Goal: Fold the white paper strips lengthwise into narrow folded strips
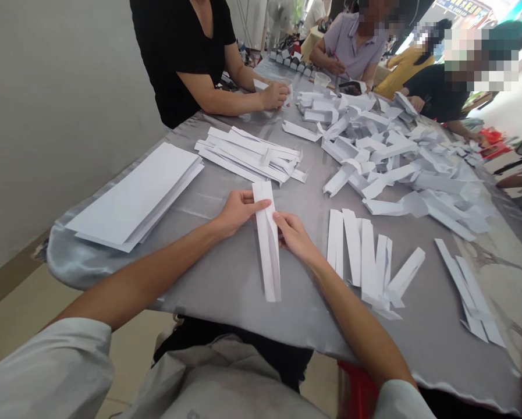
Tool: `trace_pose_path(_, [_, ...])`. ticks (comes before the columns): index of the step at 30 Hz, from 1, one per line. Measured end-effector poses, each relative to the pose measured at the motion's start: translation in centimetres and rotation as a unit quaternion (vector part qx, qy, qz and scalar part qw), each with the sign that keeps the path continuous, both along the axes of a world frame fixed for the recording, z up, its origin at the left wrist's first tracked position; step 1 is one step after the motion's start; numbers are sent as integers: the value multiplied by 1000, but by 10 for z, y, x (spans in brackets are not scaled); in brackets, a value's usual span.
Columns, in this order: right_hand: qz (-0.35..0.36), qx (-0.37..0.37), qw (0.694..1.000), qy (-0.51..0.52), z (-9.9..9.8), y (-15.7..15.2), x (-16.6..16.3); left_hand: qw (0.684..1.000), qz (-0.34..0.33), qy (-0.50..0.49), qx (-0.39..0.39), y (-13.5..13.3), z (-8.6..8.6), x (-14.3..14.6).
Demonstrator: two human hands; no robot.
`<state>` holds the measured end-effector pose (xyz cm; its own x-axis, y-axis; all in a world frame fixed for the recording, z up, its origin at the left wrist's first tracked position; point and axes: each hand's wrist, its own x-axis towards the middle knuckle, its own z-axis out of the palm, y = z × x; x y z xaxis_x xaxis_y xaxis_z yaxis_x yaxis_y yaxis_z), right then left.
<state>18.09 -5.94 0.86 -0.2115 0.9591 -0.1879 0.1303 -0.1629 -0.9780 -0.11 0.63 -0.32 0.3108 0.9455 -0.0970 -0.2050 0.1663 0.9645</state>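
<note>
A long folded white paper strip (268, 244) lies lengthwise on the grey table cover (226, 273) in front of me. My left hand (238, 209) pinches its upper left edge, thumb on top of the paper. My right hand (293, 235) presses fingers against the strip's right side near the middle. Both hands are closed on the same strip.
A stack of flat white sheets (134, 198) lies at the left. Folded strips (365, 256) sit right of my hands, another bundle (252, 154) ahead, a large loose heap (396, 157) beyond. A person in black (191, 58) works at the far left; others sit at the back.
</note>
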Motion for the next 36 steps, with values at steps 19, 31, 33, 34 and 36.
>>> trace_pose_path(19, [4, 89, 994, -68, -7, -1, 2, 997, -52, 47, -26, -2, 8, -4])
trace_pose_path(31, [9, 70, 995, -71, -2, -3, 0, 998, -29, 52, -18, 1, 2, -5])
trace_pose_path(33, [6, 103, 989, -103, -1, -4, 0, 996, -65, 54, -35, -1, 5, -5])
trace_pose_path(34, [5, 121, 986, -118, 0, -4, 0, 994, -85, 57, -39, -1, 7, -5])
trace_pose_path(36, [3, 139, 981, -133, 0, -4, 0, 992, -106, 66, -37, -2, 9, -6])
